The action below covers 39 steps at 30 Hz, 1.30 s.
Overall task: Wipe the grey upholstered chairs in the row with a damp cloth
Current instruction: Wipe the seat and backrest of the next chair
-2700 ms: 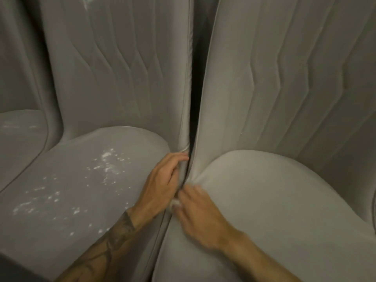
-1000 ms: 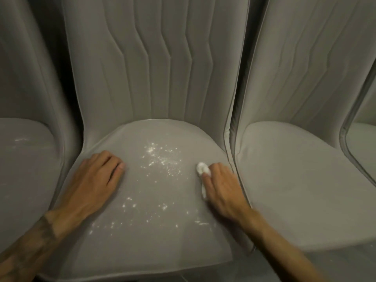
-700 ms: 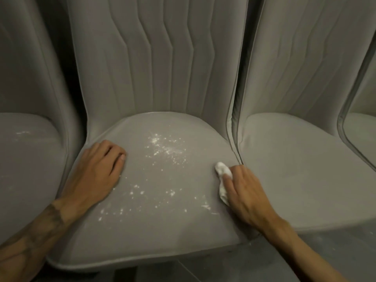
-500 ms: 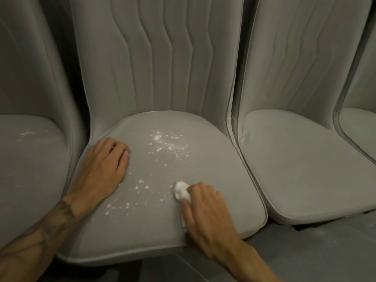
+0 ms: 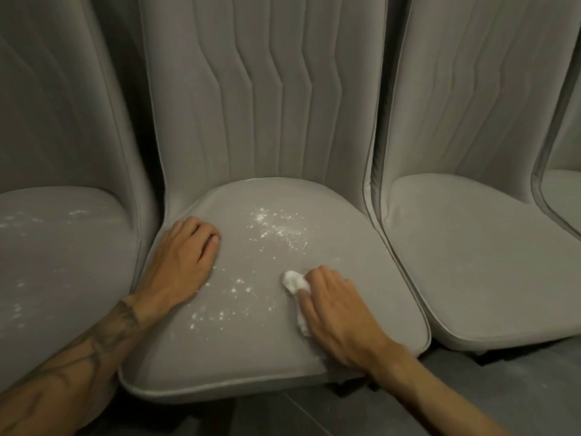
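Four grey chairs (image 5: pixel 267 105) stand in a row (two seats speckled white). On the middle seat (image 5: pixel 251 357), the left hand (image 5: pixel 185 262) lies flat by the left edge; the right hand (image 5: pixel 336 313) grips a white cloth (image 5: pixel 294 281) toward the front-right corner.

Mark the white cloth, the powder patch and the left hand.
white cloth (image 5: pixel 292 280), head view, bunched end beyond the fingers
powder patch (image 5: pixel 276 228), head view, densest cluster of specks
left hand (image 5: pixel 184 259), head view, back of hand
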Each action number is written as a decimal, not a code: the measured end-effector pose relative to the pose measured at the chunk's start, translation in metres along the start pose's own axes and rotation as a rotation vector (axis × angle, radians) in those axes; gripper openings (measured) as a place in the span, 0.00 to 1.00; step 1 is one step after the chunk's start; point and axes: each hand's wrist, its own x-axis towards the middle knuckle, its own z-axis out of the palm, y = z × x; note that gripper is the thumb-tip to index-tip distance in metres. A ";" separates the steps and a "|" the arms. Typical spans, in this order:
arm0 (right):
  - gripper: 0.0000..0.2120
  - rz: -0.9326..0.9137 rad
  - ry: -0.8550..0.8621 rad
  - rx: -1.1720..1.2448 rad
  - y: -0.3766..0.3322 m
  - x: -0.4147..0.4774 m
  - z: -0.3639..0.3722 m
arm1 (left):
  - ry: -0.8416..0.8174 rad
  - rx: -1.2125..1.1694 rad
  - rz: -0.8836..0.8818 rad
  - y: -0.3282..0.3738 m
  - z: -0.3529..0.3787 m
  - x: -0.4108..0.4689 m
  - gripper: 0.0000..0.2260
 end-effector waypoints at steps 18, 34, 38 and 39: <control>0.13 0.404 0.068 -0.027 0.063 0.100 0.004 | -0.002 0.127 -0.189 -0.030 -0.015 -0.027 0.23; 0.17 0.472 0.031 -0.167 0.080 0.154 0.004 | 0.012 0.132 -0.183 -0.028 -0.012 -0.022 0.22; 0.15 0.204 -0.018 -0.009 0.036 0.154 0.025 | 0.010 0.144 -0.173 -0.031 -0.011 -0.022 0.21; 0.14 0.114 -0.059 0.017 0.033 0.147 0.025 | 0.007 0.146 -0.170 -0.033 -0.010 -0.022 0.21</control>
